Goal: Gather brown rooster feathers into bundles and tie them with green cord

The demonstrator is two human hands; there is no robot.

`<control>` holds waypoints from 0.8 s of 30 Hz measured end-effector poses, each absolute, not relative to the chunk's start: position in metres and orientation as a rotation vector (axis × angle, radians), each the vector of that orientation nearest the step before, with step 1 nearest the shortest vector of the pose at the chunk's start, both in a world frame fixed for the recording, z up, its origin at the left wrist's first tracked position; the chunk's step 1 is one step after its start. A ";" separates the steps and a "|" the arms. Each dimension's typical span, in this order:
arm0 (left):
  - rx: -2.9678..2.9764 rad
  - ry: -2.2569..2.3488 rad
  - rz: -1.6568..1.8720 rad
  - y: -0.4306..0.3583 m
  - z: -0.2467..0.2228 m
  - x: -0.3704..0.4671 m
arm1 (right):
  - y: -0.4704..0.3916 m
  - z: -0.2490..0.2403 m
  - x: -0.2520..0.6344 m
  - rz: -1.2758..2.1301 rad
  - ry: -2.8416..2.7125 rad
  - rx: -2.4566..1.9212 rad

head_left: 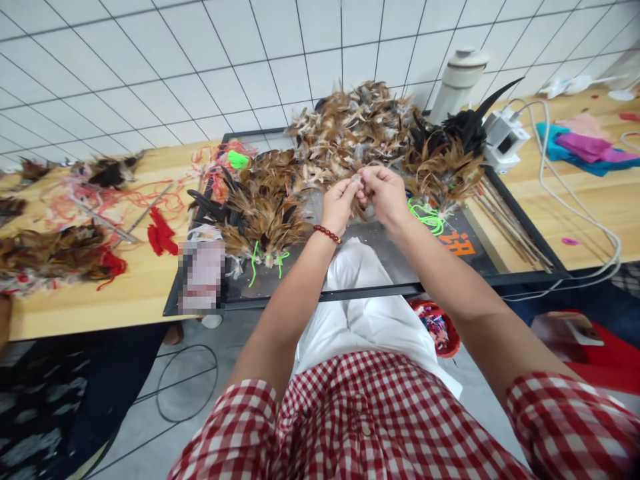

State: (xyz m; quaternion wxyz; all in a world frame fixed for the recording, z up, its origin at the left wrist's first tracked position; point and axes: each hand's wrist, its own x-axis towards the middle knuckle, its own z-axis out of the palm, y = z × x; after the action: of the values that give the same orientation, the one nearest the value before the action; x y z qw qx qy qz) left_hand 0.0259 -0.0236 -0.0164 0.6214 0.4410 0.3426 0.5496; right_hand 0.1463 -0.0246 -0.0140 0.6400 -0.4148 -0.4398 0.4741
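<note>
My left hand [341, 201], with a dark red bead bracelet [327, 233] at the wrist, and my right hand [384, 192] meet above the dark-framed glass panel. Both are closed in a pinch, fingertips almost touching, on a small feather [358, 179] whose pale end shows between them. Behind them rises a big loose heap of brown feathers [350, 127]. Left of my hands lies a bundle of brown and black feathers [267, 207] with bright green string [254, 263]. Another feather bundle [440, 167] rests to the right, beside a coil of green string [427, 219].
A pale bottle [457, 87], white chargers [505, 137] and a looped white cable [590, 207] stand at the right. Thin sticks [515, 223] lie along the black frame [545, 240]. More feathers [60, 253] and tangled red string [125, 197] cover the left. A red basket [453, 337] sits below.
</note>
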 end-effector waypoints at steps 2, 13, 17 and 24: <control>0.997 0.775 1.268 -0.024 -0.016 0.024 | -0.020 -0.015 0.152 1.021 -0.954 -0.985; 1.186 0.892 1.375 -0.024 -0.016 0.016 | -0.026 -0.016 0.147 0.946 -1.319 -0.940; 1.310 0.866 1.329 -0.028 -0.013 0.016 | -0.026 -0.017 0.150 0.906 -1.390 -0.878; 1.559 1.079 1.207 0.001 -0.047 0.004 | 0.006 -0.030 0.190 0.584 -1.150 -1.036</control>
State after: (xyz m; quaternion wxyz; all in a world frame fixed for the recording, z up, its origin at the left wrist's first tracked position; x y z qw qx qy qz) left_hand 0.0044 0.0009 -0.0472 0.4322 0.6256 0.4330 0.4841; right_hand 0.1898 0.0060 -0.0303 0.6769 -0.4610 -0.5117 0.2599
